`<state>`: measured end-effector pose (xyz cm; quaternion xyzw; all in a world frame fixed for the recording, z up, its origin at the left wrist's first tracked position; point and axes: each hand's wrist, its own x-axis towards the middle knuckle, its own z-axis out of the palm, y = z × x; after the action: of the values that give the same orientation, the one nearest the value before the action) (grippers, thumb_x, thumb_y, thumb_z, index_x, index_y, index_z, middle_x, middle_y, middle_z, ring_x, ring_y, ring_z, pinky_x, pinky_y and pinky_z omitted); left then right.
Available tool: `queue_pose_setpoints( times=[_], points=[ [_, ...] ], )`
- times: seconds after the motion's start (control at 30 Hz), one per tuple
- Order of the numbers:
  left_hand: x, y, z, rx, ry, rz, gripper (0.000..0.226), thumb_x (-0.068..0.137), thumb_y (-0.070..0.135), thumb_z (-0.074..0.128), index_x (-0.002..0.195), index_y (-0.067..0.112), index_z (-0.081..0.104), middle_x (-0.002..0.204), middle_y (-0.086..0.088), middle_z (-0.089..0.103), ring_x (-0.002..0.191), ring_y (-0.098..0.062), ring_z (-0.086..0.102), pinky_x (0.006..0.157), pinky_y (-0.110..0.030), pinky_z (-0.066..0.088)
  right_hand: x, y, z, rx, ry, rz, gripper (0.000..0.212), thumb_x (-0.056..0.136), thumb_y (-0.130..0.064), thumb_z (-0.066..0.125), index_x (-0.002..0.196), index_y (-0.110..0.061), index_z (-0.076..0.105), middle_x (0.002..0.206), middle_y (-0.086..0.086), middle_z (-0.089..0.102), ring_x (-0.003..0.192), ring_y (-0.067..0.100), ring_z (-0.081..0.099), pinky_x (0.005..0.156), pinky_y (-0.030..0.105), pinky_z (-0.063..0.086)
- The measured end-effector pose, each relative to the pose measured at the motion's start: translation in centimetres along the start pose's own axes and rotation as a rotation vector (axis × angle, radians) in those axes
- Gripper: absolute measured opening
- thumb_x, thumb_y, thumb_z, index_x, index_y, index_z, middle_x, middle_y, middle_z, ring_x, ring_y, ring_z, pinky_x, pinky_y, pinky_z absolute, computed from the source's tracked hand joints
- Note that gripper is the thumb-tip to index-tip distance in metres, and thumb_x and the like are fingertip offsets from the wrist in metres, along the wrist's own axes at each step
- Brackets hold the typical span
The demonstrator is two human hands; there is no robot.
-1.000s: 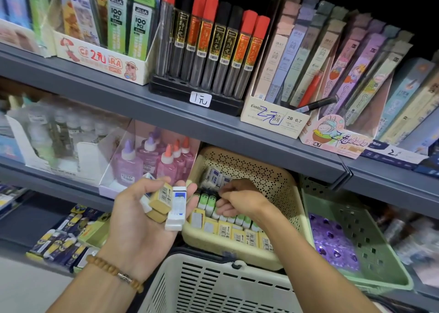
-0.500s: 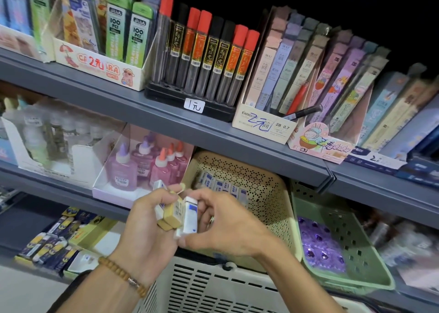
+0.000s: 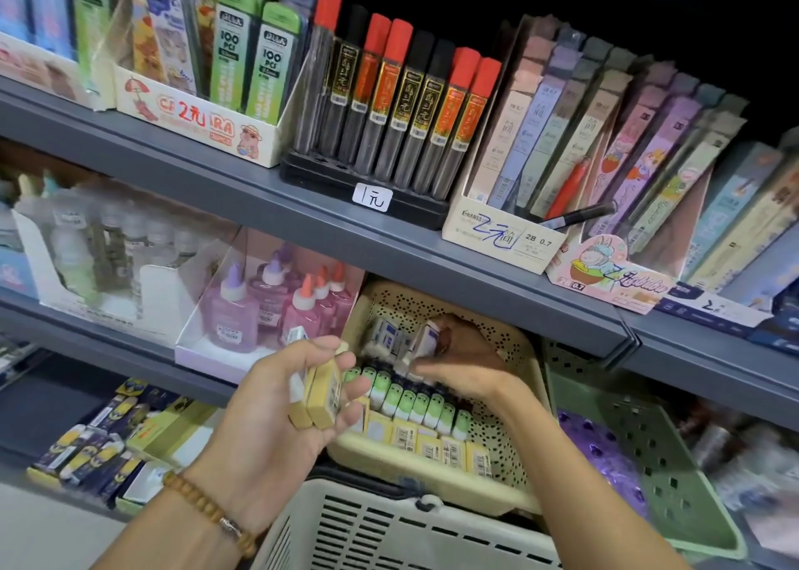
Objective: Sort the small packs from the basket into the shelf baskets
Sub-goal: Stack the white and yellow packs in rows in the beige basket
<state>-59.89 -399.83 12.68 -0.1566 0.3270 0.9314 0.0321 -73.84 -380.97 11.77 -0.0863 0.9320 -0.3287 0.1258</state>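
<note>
A: Where is the white-and-blue pack (image 3: pixel 426 336) being held, and why there?

B: It is pinched at its end by the fingers of the right hand (image 3: pixel 458 364), which is reached under the grey shelf edge into the cream shelf basket (image 3: pixel 514 457). It is held just above the back row of like white-and-blue packs (image 3: pixel 385 340), at about twelve o'clock in that basket, so it is judged to be meant for that row.

A: And the left hand (image 3: pixel 281 401)?

B: It is curled round two yellow packs (image 3: pixel 320 392), held upright and side by side in front of the basket at its nine o'clock. A stock in waiting is suggested, kept close to the sorting place. A further pale pack may be tucked behind the fingers; that cannot be told.

A: How is the basket laid out?

B: Three rows are seen: white-and-blue at the back, green-and-white packs (image 3: pixel 410 401) in the middle, yellow ones with barcodes (image 3: pixel 432 440) at the front. Like is kept with like.

A: Materials?

B: The packs are small blocks, smooth and wrapped in printed sleeves. The shelf basket is stiff plastic, its walls pierced with round holes. A white slotted basket (image 3: pixel 389 535) is seen at six o'clock, below the hands, and a green perforated basket (image 3: pixel 657 474) at three o'clock.
</note>
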Motion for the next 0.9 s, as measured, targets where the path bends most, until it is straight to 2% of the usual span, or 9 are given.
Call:
queue_pose_setpoints(
  times=[0.07, 0.17, 0.33, 0.43, 0.5, 0.6, 0.7, 0.8, 0.9],
  points=[
    [0.0, 0.1, -0.2, 0.025, 0.001, -0.005, 0.032, 0.075, 0.013, 0.064, 0.106, 0.008, 0.064, 0.089, -0.010, 0.067, 0.078, -0.028, 0.068, 0.051, -0.029, 0.052, 1.8, -0.1, 0.6, -0.058, -0.054, 0.016, 0.052, 0.068, -0.018, 0.078, 0.112, -0.024, 0.049, 0.097, -0.007, 0.065, 0.084, 0.010, 0.061, 0.055, 0.014, 0.044],
    [0.2, 0.3, -0.4, 0.027, -0.006, -0.016, 0.029, 0.080, 0.014, 0.063, 0.108, 0.008, 0.065, 0.085, -0.010, 0.066, 0.077, -0.028, 0.065, 0.051, -0.029, 0.051, 3.6, -0.1, 1.7, -0.052, -0.107, 0.028, 0.078, 0.070, -0.013, 0.077, 0.139, -0.023, 0.041, 0.109, -0.001, 0.062, 0.091, 0.016, 0.059, 0.069, 0.021, 0.046],
    [0.2, 0.4, -0.3, 0.046, -0.019, -0.028, 0.042, 0.069, 0.026, 0.069, 0.107, 0.009, 0.065, 0.086, -0.008, 0.065, 0.068, -0.023, 0.065, 0.048, -0.028, 0.050, 3.5, 1.1, 0.6, -0.054, -0.049, 0.038, 0.075, 0.072, -0.037, 0.081, 0.137, -0.031, 0.044, 0.100, -0.012, 0.063, 0.083, 0.005, 0.058, 0.065, 0.019, 0.040],
    [0.4, 0.3, -0.3, 0.016, -0.003, -0.067, 0.039, 0.086, 0.041, 0.056, 0.106, 0.009, 0.065, 0.084, -0.007, 0.063, 0.064, -0.021, 0.060, 0.043, -0.027, 0.046, 3.2, 2.1, 0.2, -0.141, -0.083, 0.053, 0.081, 0.069, -0.040, 0.084, 0.139, -0.024, 0.046, 0.118, -0.005, 0.064, 0.104, 0.016, 0.062, 0.089, 0.024, 0.047],
    [0.6, 0.1, -0.4, -0.015, 0.007, -0.087, 0.046, 0.094, 0.045, 0.048, 0.110, 0.005, 0.064, 0.084, -0.008, 0.062, 0.063, -0.021, 0.058, 0.042, -0.027, 0.046, 3.0, 2.2, 0.9, -0.080, -0.103, 0.036, 0.079, 0.072, -0.030, 0.084, 0.140, -0.018, 0.048, 0.106, -0.004, 0.067, 0.097, 0.014, 0.066, 0.079, 0.016, 0.049],
    [0.7, -0.1, -0.4, -0.049, 0.004, -0.094, 0.051, 0.095, 0.043, 0.046, 0.116, 0.000, 0.064, 0.090, -0.013, 0.064, 0.068, -0.025, 0.063, 0.048, -0.030, 0.052, 2.7, 1.8, 1.3, -0.009, -0.072, 0.039, 0.083, 0.076, -0.024, 0.082, 0.146, -0.015, 0.039, 0.085, -0.001, 0.063, 0.083, 0.016, 0.065, 0.070, 0.022, 0.048],
    [0.7, -0.2, -0.3, -0.064, 0.006, -0.093, 0.047, 0.096, 0.035, 0.048, 0.116, -0.005, 0.063, 0.103, -0.020, 0.065, 0.087, -0.033, 0.071, 0.068, -0.039, 0.057, 1.0, 0.6, 0.8, -0.017, 0.023, 0.032, 0.066, 0.083, -0.034, 0.075, 0.141, -0.020, 0.047, 0.081, -0.002, 0.063, 0.078, 0.007, 0.063, 0.068, 0.019, 0.045],
    [0.6, -0.1, 0.0, -0.099, 0.047, -0.078, 0.035, 0.096, 0.025, 0.050, 0.109, -0.005, 0.063, 0.117, -0.028, 0.063, 0.094, -0.040, 0.070, 0.082, -0.046, 0.053, -2.4, -1.6, 1.1, 0.145, 0.128, -0.159, 0.031, 0.081, -0.046, 0.073, 0.107, -0.030, 0.069, 0.079, -0.013, 0.069, 0.071, 0.003, 0.063, 0.065, 0.013, 0.046],
    [0.6, -0.3, 0.4, -0.125, 0.038, -0.064, 0.025, 0.097, 0.019, 0.049, 0.107, -0.001, 0.060, 0.118, -0.030, 0.062, 0.108, -0.041, 0.064, 0.095, -0.047, 0.049, -5.9, -3.8, 1.9, 0.275, 0.011, -0.383, 0.018, 0.077, -0.044, 0.073, 0.091, -0.032, 0.073, 0.076, -0.017, 0.068, 0.067, 0.002, 0.053, 0.062, 0.015, 0.044]
  ],
)
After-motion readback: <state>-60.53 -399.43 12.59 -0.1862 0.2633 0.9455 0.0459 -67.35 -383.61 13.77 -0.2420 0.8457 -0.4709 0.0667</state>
